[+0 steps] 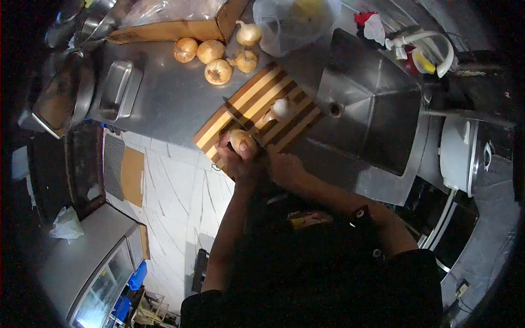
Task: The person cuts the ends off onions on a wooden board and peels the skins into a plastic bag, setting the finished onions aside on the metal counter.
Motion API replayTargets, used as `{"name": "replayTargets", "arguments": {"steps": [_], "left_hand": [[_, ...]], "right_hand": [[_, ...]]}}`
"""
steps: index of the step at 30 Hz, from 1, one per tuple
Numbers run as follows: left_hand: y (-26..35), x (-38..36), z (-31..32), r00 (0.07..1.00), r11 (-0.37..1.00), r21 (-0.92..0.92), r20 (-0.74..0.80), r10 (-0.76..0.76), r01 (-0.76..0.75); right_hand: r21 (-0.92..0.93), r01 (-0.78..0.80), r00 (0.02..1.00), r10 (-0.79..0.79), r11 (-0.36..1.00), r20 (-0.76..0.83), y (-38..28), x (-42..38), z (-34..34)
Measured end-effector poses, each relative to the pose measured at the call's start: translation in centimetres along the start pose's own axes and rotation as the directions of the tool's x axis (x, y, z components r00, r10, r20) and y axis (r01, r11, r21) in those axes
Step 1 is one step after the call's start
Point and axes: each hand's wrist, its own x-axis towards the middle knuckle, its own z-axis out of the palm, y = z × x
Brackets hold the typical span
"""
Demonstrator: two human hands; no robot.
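My left hand (236, 159) is wrapped round a brown-skinned onion (241, 141) at the near left part of a striped wooden cutting board (257, 95). Just right of it, my right hand (284, 168) is closed on the handle of a knife (240, 117), whose blade slants up and left across the board beside the onion. The handle is mostly hidden in the fist. A white peeled onion (281, 107) lies farther up the board, with a piece of brown skin (268, 117) beside it.
Several unpeeled onions (218, 71) sit behind the board, near a cardboard box (169, 31) and a clear plastic bag (290, 24). A metal sink (372, 109) is at the right. A steel tray (116, 90) stands at the left.
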Motion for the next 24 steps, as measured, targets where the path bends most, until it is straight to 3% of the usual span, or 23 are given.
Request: {"name": "replayTargets", "arguments": {"steps": [1, 2, 3, 4, 6, 8, 9, 10, 12, 14, 15, 17, 21, 23, 24], "left_hand": [[0.2, -0.1, -0.6, 1.0, 1.0, -0.006, -0.004, 0.01, -0.01], [0.3, -0.3, -1.6, 0.983, 0.953, 0.24, 0.066, 0.173, -0.184], [0.4, -0.4, -2.3, 0.937, 0.818, 0.457, 0.167, 0.307, -0.349], [1.4, -0.3, -2.7, 0.936, 0.817, 0.458, 0.156, 0.315, -0.351], [3.4, -0.2, -3.6, 0.97, 0.922, 0.351, 0.226, 0.086, -0.164], [3.4, 0.2, -4.0, 0.975, 0.93, 0.335, 0.209, 0.08, -0.148], [3.9, 0.4, -4.0, 0.978, 0.938, 0.322, 0.199, 0.063, -0.126], [4.8, 0.1, -3.9, 0.976, 0.974, 0.227, 0.203, -0.076, 0.029], [4.7, -0.1, -4.3, 0.977, 0.987, 0.141, 0.189, -0.101, 0.075], [1.6, 0.2, -5.2, 0.957, 0.977, 0.007, 0.197, -0.211, 0.214], [2.2, 0.8, -5.5, 0.968, 0.984, -0.028, 0.186, -0.168, 0.176], [3.5, 0.6, -6.2, 0.896, 0.879, -0.199, 0.201, -0.397, 0.434], [2.9, 0.7, -7.1, 0.873, 0.805, -0.341, 0.237, -0.426, 0.486], [2.9, 0.6, -6.7, 0.897, 0.848, -0.305, 0.229, -0.377, 0.434], [3.3, 0.4, -6.4, 0.909, 0.851, -0.327, 0.222, -0.354, 0.411]], "right_hand": [[-0.03, 0.003, 1.0, -0.003, 1.0, -0.004, -0.1, -0.1, -0.3], [-0.061, 0.006, 1.0, -0.007, 0.998, -0.008, -0.2, -0.2, -0.6], [-0.067, 0.016, 1.0, -0.017, 0.998, -0.015, 0.2, -0.2, -0.5], [-0.126, 0.099, 0.989, -0.112, 0.987, -0.098, 1.0, -0.3, -0.2], [-0.193, 0.184, 0.96, -0.218, 0.964, -0.175, 2.2, -0.6, 0.1], [-0.279, 0.275, 0.894, -0.351, 0.92, -0.277, 3.1, -0.5, -0.7], [-0.287, 0.282, 0.889, -0.362, 0.915, -0.281, 3.1, -0.5, -1.5], [-0.241, 0.248, 0.888, -0.32, 0.938, -0.33, 3.2, -0.4, -2.4], [-0.195, 0.231, 0.881, -0.29, 0.953, -0.375, 3.9, -0.2, -3.1], [-0.409, 0.423, 0.592, -0.589, 0.808, -0.55, 5.5, 0.8, -2.7], [-0.416, 0.432, 0.581, -0.6, 0.8, -0.55, 5.1, 0.8, -3.0], [-0.41, 0.324, 0.745, -0.497, 0.853, -0.445, 4.2, 0.7, -3.3], [-0.404, 0.262, 0.76, -0.445, 0.876, -0.474, 2.9, 1.5, -4.8], [-0.489, 0.319, 0.626, -0.567, 0.812, -0.535, 3.0, 3.3, -7.1], [-0.395, 0.266, 0.7, -0.458, 0.879, -0.548, 3.0, 4.4, -7.3]]}}
